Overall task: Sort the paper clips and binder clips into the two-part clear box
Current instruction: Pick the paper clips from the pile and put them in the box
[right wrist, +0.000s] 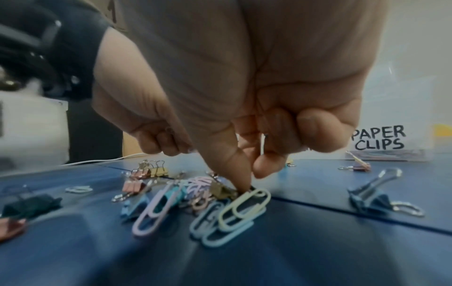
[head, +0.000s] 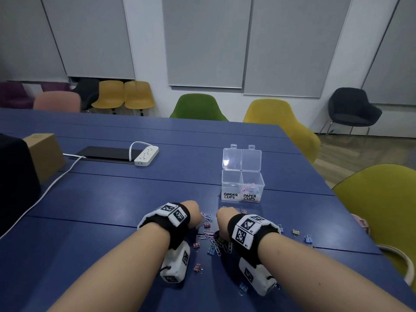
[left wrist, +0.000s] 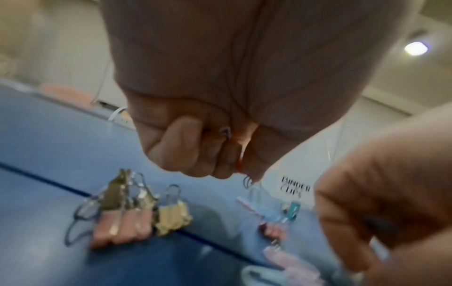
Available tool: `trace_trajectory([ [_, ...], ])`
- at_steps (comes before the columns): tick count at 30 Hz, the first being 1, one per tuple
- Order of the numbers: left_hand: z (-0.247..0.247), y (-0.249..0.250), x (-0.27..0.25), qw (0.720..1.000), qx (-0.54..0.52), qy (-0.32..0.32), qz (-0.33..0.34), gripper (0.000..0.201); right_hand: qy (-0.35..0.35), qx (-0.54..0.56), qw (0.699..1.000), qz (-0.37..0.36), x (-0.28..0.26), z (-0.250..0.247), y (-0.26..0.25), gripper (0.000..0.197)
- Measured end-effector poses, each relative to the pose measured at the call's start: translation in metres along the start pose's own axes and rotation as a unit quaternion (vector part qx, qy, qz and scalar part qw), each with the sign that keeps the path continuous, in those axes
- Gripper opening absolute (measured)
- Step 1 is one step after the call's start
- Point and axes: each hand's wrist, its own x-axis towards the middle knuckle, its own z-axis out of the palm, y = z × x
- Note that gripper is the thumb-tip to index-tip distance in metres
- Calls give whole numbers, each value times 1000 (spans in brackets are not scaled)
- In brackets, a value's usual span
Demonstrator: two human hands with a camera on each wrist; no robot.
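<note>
The two-part clear box (head: pixel 231 176) stands open ahead of my hands, labelled BINDER CLIPS on the left and PAPER CLIPS on the right. Coloured paper clips (head: pixel 249 188) lie in its right part. Loose paper clips and binder clips (head: pixel 211 240) are scattered between my wrists. My left hand (head: pixel 193 212) is a fist (left wrist: pixel 208 151) with paper clip wire (left wrist: pixel 226 131) poking out between its fingers. My right hand (head: pixel 221 218) has curled fingers; its thumb tip and forefinger (right wrist: pixel 254 178) meet the top of a pale yellow paper clip (right wrist: pixel 244 209) on the pile.
Pink and gold binder clips (left wrist: pixel 127 218) lie left of the pile, and a blue binder clip (right wrist: pixel 369 197) lies right of it. A white power strip (head: pixel 146 155), a black tablet (head: pixel 105 153) and a cardboard box (head: pixel 44 154) sit at the far left. Chairs line the table's right edge (head: pixel 351 212).
</note>
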Motion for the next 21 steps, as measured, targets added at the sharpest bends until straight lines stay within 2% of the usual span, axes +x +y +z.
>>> trace_trajectory([
  [2, 0, -7, 1, 982, -188, -23, -5, 29, 8, 23, 1000, 7, -2, 0, 2, 39],
  [3, 2, -12, 4, 952, -303, -36, 9, 24, 13, 35, 999, 12, -3, 0, 3, 39],
  [5, 1, -19, -5, 855, -516, -56, 0, 20, 18, 52, 998, 20, -5, 0, 6, 39],
  [7, 3, -26, -6, 778, -624, -71, -6, 21, 20, 59, 998, 27, -9, 0, 6, 40],
  [9, 4, -31, -10, 727, -680, -96, -3, 18, 23, 60, 998, 29, -9, 2, 8, 40],
  [11, 7, -37, -13, 686, -720, -98, -24, 14, 24, 52, 998, 24, -9, 3, 9, 41],
  [13, 10, -39, -19, 669, -735, -92, -50, 13, 23, 34, 999, 21, -9, 4, 11, 44],
  [16, 16, -38, -25, 640, -761, -95, -50, 13, 13, 4, 1000, 24, -9, 8, 11, 47],
  [19, 19, -36, -30, 598, -794, -100, -41, 13, -1, 17, 1000, 23, -9, 13, 14, 28],
  [21, 21, -35, -35, 551, -826, -108, -39, 12, 21, 74, 997, 15, -9, 14, 23, 12],
])
